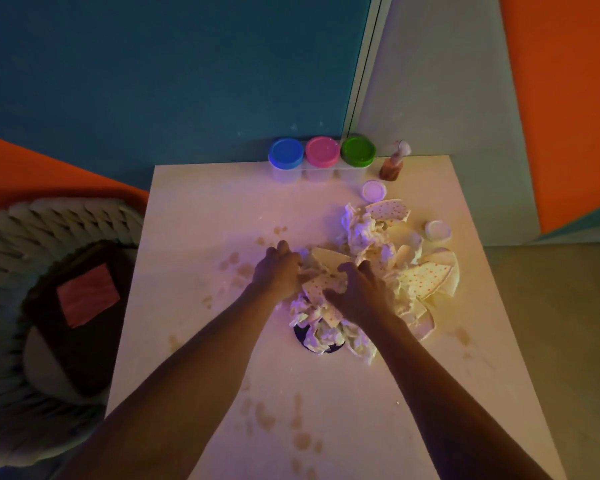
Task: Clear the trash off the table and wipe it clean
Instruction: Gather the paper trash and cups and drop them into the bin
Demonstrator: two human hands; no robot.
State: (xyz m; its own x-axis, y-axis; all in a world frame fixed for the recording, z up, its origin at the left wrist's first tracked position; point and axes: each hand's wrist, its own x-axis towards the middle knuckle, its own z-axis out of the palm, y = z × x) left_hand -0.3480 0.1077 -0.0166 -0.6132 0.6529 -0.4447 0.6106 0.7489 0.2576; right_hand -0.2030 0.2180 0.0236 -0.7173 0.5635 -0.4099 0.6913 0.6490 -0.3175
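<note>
A heap of trash (371,237) lies on the white table (201,216): crumpled tissues and torn dotted paper plate pieces (423,278). My left hand (278,268) grips the heap's left edge with curled fingers. My right hand (361,292) is curled round crumpled paper and a dotted scrap (321,284) in the middle. A dark round object (300,336) shows partly under the near end of the heap. Brown stains (236,265) spot the table left of the heap, and more stains (298,431) lie near the front edge.
Three tubs with blue (285,157), pink (322,152) and green (358,150) lids stand along the back edge beside a small brown bottle (392,164). Two loose round white lids (374,190) (437,230) lie nearby. A knitted seat (18,237) holding an orange cloth (87,294) stands left.
</note>
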